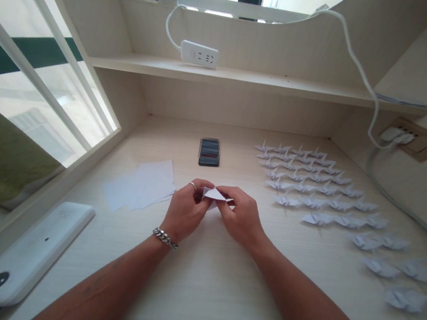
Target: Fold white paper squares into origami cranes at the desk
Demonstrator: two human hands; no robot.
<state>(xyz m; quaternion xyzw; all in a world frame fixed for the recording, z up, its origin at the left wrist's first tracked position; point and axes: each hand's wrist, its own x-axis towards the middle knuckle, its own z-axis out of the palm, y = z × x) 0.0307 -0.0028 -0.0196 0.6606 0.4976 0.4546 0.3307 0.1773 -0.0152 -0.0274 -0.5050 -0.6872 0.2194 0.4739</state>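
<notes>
Between both hands, just above the desk, is a small piece of folded white paper (215, 194). My left hand (189, 205), with a ring and a chain bracelet, pinches its left side. On the right side, the fingers and thumb of my right hand (240, 214) close on the same paper. Its lower part is partly hidden by my thumbs. Loose white paper sheets (148, 185) lie fanned out left of my left hand. Several rows of folded paper cranes (314, 189) stand to the right of my right hand.
A dark phone (210, 152) lies beyond my hands. At the left edge rests a long white device (32, 250). On the shelf (250, 81) stands a white power strip (199, 54). A white cable (358, 64) hangs to the wall socket (417, 140) at right.
</notes>
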